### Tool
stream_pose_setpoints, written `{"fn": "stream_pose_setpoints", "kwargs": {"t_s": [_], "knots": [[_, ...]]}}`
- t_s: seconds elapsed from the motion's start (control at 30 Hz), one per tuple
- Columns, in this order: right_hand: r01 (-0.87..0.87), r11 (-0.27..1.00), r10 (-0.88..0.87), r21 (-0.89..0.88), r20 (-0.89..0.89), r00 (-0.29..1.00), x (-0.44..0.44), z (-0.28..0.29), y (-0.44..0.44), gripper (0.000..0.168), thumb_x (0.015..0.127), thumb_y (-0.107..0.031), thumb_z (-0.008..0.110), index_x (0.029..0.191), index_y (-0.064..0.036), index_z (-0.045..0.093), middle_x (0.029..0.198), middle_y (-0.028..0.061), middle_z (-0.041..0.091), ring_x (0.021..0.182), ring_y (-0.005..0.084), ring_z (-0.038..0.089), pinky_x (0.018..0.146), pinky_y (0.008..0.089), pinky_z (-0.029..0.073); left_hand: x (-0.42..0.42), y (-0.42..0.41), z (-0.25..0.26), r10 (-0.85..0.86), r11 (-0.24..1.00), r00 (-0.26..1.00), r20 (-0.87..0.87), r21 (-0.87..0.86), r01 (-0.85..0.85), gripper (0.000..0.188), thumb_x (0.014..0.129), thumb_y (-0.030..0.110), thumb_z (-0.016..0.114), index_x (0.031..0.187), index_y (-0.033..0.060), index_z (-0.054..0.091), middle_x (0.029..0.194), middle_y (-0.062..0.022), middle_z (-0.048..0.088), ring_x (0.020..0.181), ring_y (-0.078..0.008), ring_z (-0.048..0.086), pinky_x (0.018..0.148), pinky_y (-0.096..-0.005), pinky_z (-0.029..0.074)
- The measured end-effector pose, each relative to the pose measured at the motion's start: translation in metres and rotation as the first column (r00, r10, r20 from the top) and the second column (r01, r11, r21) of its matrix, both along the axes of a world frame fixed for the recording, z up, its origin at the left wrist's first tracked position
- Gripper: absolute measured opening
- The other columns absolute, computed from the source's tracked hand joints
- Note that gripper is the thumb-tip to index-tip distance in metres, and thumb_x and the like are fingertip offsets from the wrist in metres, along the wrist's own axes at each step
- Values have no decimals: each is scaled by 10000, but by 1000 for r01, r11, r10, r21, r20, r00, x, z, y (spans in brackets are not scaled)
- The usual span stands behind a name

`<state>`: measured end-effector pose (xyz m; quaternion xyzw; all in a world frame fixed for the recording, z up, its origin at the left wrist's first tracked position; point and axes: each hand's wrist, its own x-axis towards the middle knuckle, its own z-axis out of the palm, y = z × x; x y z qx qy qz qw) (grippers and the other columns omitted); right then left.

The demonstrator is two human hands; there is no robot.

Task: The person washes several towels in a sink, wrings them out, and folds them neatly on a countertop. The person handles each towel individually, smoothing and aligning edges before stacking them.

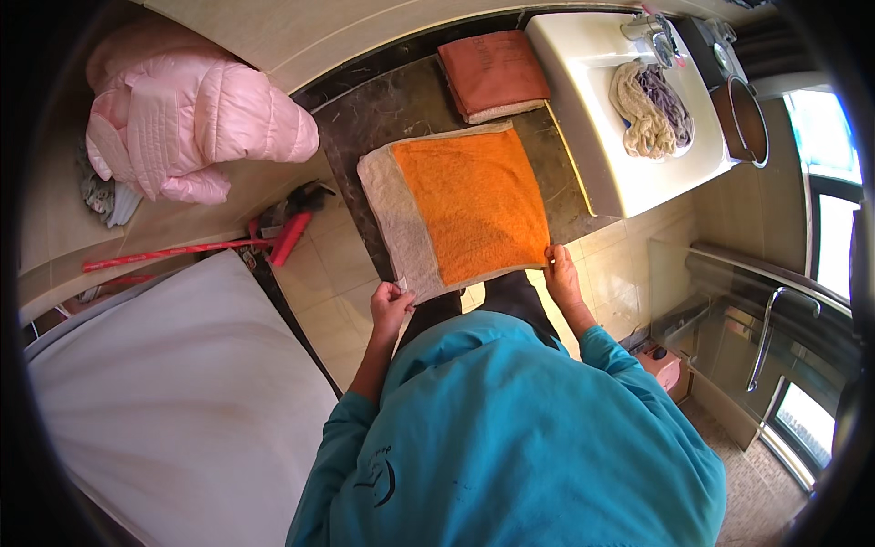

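An orange towel (478,202) with a pale grey-beige border lies spread over a dark marble counter (389,113), its near edge reaching past the counter towards my body. My left hand (391,308) pinches the near left corner, on the pale border. At the near right corner, my right hand (562,275) grips the edge between thumb and fingers. Behind the towel, a folded reddish-brown towel (493,72) with a pale underside rests on the counter beside the sink.
A white washbasin (588,130) at the right holds wet-looking cloths (646,113). A bucket (738,123) stands beyond it. Left are a hanging pink puffer jacket (205,113), a red-handled broom (178,253) and a white-covered surface (184,396). A glass panel (718,328) stands right.
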<state>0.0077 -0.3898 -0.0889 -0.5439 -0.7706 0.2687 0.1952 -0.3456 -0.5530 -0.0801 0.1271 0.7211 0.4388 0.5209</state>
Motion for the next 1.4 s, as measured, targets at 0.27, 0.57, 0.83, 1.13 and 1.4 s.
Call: {"fn": "stream_pose_setpoints", "kwargs": {"t_s": [0.27,0.57,0.83,1.13,1.4], "knots": [[-7,963,2,-270,-19,1000,3,11,-1,339,753,79,643,1026,-47,487,951,125,596,795,265,637,668,338,522,-5,-16,-18,-86,996,954,-286,-38,79,256,681,94,758,768,51,521,656,-24,551,610,-118,538,582,-287,462],[-42,973,47,-229,15,999,-41,43,128,187,841,-82,703,986,-34,595,839,114,642,732,175,631,672,320,510,-21,-14,-2,-171,977,907,-384,-183,107,262,662,63,754,738,53,504,599,-12,490,564,-107,490,559,-280,437],[-138,978,160,156,-137,978,-108,21,233,362,774,50,710,1100,-68,604,989,160,575,922,365,602,791,397,508,4,74,58,-281,922,453,-846,-108,371,609,683,150,820,1211,68,529,1293,-229,465,1199,-411,462,992,-496,384],[-305,948,307,90,-6,952,-120,22,259,253,800,-9,719,1037,-68,654,986,174,605,922,404,614,770,424,507,115,209,52,-539,343,214,-814,20,939,907,686,361,820,1446,84,411,1544,-185,297,1453,-411,212,1193,-533,157],[-48,997,58,66,-155,986,-135,20,248,125,885,-143,653,958,-51,696,913,190,644,868,411,620,744,454,499,123,190,29,-580,220,95,-809,-43,974,1096,604,448,858,1508,145,317,1588,-159,187,1468,-423,149,1188,-580,138]]}}
